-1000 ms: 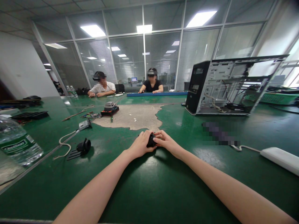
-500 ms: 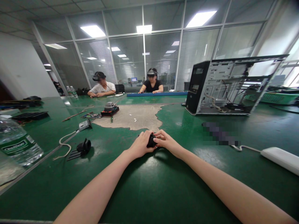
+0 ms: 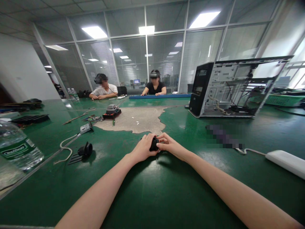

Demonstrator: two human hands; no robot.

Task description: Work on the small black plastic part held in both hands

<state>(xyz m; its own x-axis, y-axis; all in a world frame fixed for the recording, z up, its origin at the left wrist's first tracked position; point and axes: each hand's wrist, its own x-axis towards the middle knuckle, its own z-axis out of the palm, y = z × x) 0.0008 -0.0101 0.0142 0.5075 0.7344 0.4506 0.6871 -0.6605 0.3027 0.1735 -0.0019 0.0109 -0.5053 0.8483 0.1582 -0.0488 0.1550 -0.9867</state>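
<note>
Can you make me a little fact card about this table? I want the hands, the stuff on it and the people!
Table: green, with a bare patch
Left hand: holds a small black thing
Right hand: fingers touch the small black thing
Black thing's name: cannot tell, fingers hide part of it
On the left: water bottle
On the right: computer case, side open
People across the table: one in white, one in black

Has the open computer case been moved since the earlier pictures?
No, the computer case stands in the same place on the green table, judged against the window frame behind.
</note>
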